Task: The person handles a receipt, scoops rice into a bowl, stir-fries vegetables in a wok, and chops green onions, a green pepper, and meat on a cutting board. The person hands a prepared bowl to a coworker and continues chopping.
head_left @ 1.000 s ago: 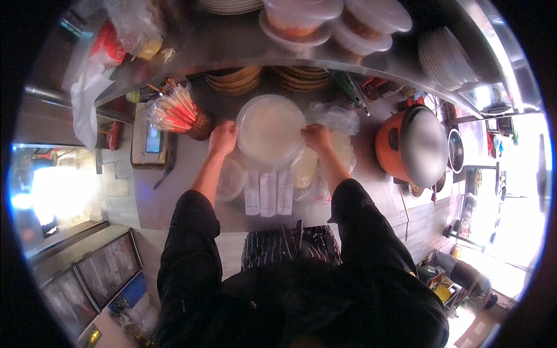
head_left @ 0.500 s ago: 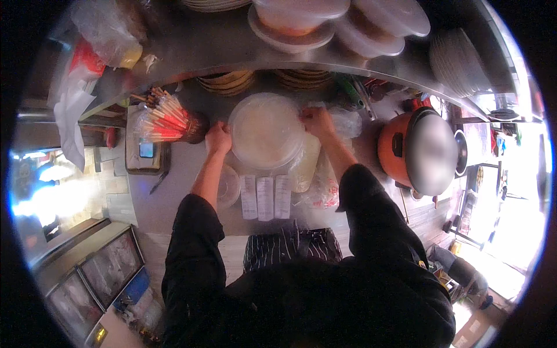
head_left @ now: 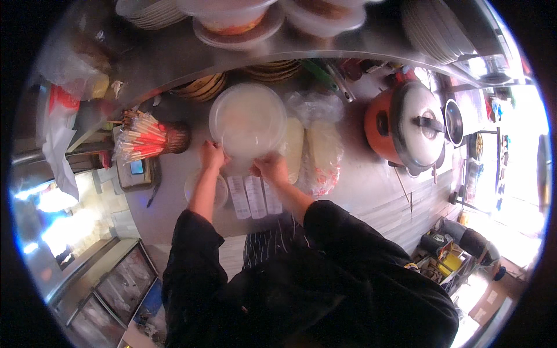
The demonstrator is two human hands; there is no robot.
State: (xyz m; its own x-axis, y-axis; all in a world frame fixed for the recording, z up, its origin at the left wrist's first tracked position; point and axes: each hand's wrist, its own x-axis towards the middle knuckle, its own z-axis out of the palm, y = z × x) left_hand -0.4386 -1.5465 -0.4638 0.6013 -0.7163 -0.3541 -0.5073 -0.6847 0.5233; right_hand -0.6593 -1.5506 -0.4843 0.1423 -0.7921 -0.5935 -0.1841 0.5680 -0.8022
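While both hands reach in from the lower edge, the round, pale tub (head_left: 248, 116) sits between the counter's near edge and the shelf, its lower rim toward the person. The left hand (head_left: 214, 155) is at the tub's near left rim, with its fingers drawn in narrow. The right hand (head_left: 271, 167) is at the near right part of the same rim, also narrow, its fingertips pointing toward the left hand. The two hands are near each other but apart; whether either one pinches the rim or only presses on it, I cannot tell.

Just below the hands, three white slips (head_left: 254, 198) lie side by side on the grey counter (head_left: 168, 191). Left of them, partly behind the left forearm, is a clear round lid (head_left: 219, 192). Right of the tub lie two long, pale packs (head_left: 325, 148) in clear plastic, with a crumpled clear bag (head_left: 313, 105) above them.

Further left, chopsticks (head_left: 141, 136) in red and white wrappers stick out of a brown holder (head_left: 178, 138), tilted left. Beyond them, a phone (head_left: 137, 167) lies on a tray (head_left: 125, 181). To the right stands an orange cooker (head_left: 380, 130) with its silver cover (head_left: 415, 104) on. Brown, stacked baskets (head_left: 203, 87) show under the shelf (head_left: 354, 49), which carries white plates (head_left: 152, 13) and covered bowls (head_left: 232, 26).
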